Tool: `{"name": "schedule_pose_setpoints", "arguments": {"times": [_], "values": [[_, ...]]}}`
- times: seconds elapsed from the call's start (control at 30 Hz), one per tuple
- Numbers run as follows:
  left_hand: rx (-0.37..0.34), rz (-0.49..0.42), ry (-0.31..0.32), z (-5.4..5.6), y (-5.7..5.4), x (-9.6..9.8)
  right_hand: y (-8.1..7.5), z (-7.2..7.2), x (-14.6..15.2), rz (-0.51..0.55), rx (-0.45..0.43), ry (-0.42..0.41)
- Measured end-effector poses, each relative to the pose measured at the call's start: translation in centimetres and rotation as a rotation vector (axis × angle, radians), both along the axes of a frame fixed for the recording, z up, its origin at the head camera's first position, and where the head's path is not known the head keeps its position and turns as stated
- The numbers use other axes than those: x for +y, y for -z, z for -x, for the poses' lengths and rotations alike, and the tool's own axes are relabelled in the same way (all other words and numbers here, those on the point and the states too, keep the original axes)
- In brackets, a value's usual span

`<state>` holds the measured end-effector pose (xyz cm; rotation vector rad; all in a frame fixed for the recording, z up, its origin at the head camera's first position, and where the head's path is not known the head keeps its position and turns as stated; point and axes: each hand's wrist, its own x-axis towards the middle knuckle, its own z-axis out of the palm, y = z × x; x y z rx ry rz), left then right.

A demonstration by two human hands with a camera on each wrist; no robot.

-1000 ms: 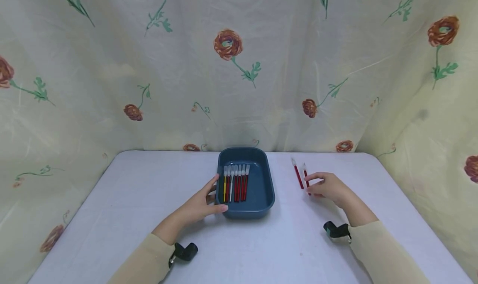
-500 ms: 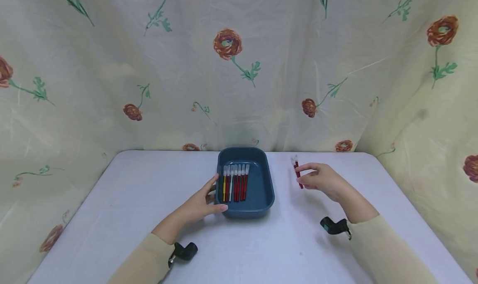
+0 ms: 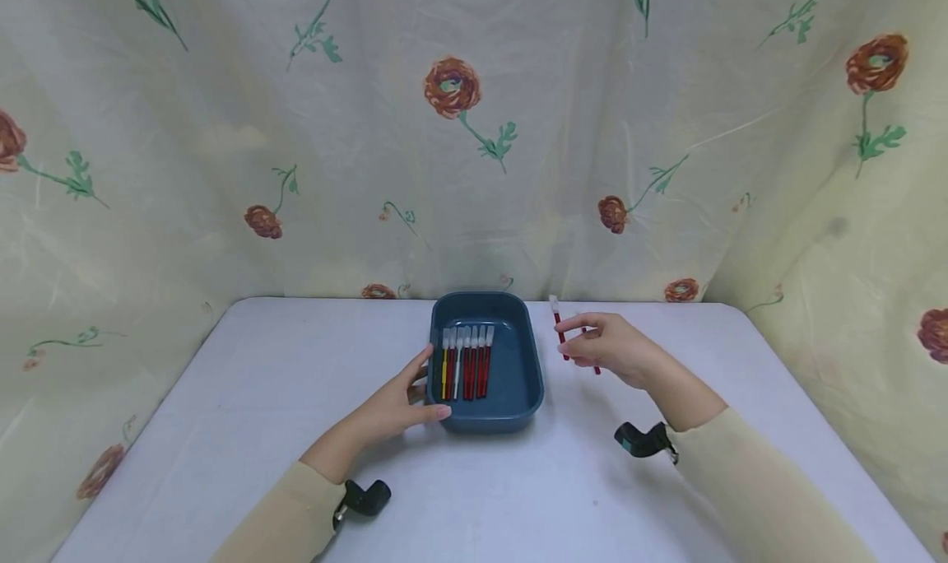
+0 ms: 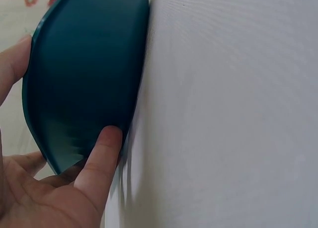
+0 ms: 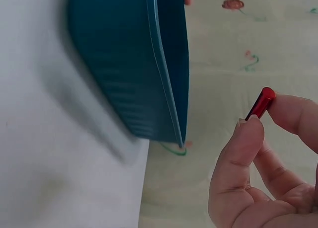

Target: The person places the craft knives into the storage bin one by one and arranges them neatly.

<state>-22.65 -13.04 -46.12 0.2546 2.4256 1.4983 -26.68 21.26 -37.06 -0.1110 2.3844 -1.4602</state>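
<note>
In the head view, my right hand (image 3: 620, 351) pinches a slim red stick with a clear, whitish tip (image 3: 559, 332) between thumb and fingers, tip pointing away. The right wrist view shows the blunt end of that red stick (image 5: 261, 103) standing out past the fingertips. A second red stick (image 3: 597, 370) lies on the table, partly hidden behind the hand. My left hand (image 3: 392, 405) rests against the left side of a dark blue bin (image 3: 531, 357), fairly straight fingers spread round its near corner. In the left wrist view, a fingertip (image 4: 110, 134) presses the bin's outer wall.
Inside the bin, several similar sticks (image 3: 470, 365), mostly red with one yellow and one silver, lie side by side along the left. A white cloth covers the table (image 3: 489, 497). Behind it hangs a flowered curtain (image 3: 518, 217).
My right hand has lifted one red stick off the table and carried it left, past the other red stick, closer to the bin. The left hand and bin have stayed put.
</note>
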Motion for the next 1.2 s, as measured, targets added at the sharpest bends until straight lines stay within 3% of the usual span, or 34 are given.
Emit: {"name": "schedule_pose_setpoints", "arguments": {"times": [0.43, 0.67, 1.2], "values": [[-0.001, 0.016, -0.012, 0.1, -0.1, 0.1, 0.9, 0.7, -4.3, 0.083, -0.058, -0.033], [-0.002, 0.013, -0.010, 0.1, 0.0, 0.0, 1.6, 1.3, -5.7, 0.060, -0.087, -0.010], [-0.007, 0.015, 0.002, 0.1, 0.0, 0.0, 1.6, 2.7, -8.0, -0.023, -0.129, -0.048]]}}
